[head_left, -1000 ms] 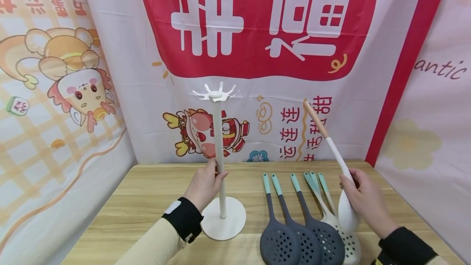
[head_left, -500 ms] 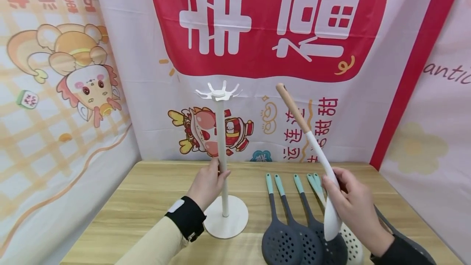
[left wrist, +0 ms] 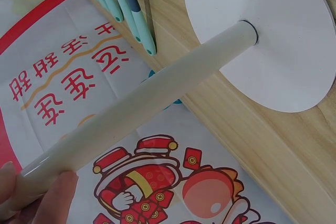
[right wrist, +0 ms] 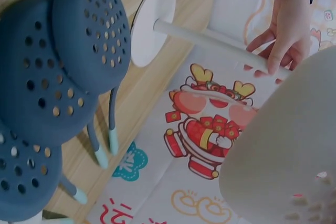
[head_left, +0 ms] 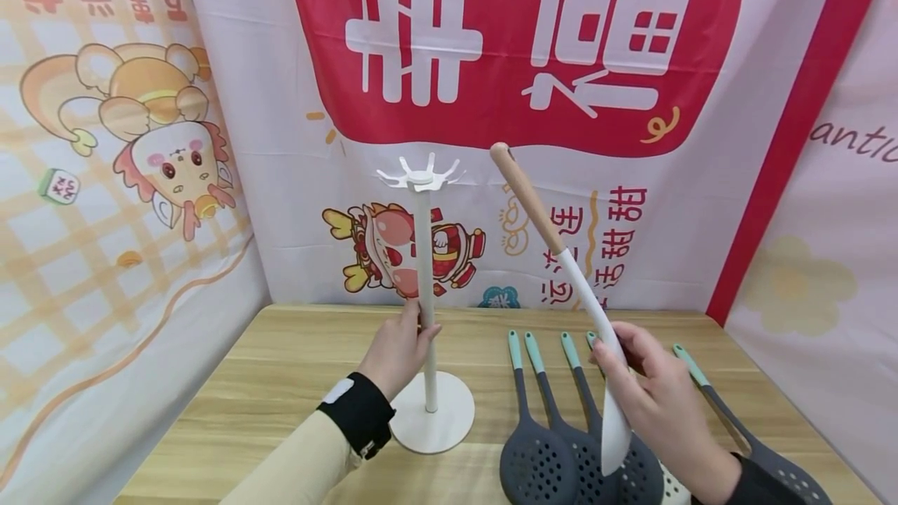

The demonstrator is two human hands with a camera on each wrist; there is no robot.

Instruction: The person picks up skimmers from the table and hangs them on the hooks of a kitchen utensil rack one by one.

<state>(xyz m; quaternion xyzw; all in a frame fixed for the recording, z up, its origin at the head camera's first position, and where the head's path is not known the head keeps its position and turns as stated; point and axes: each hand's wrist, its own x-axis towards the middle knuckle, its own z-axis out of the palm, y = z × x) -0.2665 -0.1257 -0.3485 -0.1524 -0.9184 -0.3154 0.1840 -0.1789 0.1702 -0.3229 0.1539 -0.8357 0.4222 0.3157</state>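
Observation:
My left hand (head_left: pixel 396 351) grips the pole of a white utensil stand (head_left: pixel 425 271), which stands upright on a round base (head_left: pixel 433 427) and has a crown of hooks (head_left: pixel 421 178) on top. In the head view my right hand (head_left: pixel 655 404) holds a white skimmer (head_left: pixel 584 283) by its lower neck. Its wooden handle (head_left: pixel 528 195) points up and left, toward the hooks but apart from them. The skimmer's broad head (right wrist: pixel 278 150), with small holes, fills the right side of the right wrist view. Left fingers (left wrist: pixel 58 198) wrap the pole in the left wrist view.
Several dark grey skimmers (head_left: pixel 539 462) with mint handle ends lie side by side on the wooden table (head_left: pixel 316 349), right of the stand. Another grey one (head_left: pixel 779 462) lies farther right, beyond my right hand. Printed cloth (head_left: pixel 617 115) hangs behind the table and at both sides.
My right hand has carried the skimmer leftward, its wooden handle swinging closer to the stand's hooks. The grey skimmer at far right has come into view. My left hand stays on the pole.

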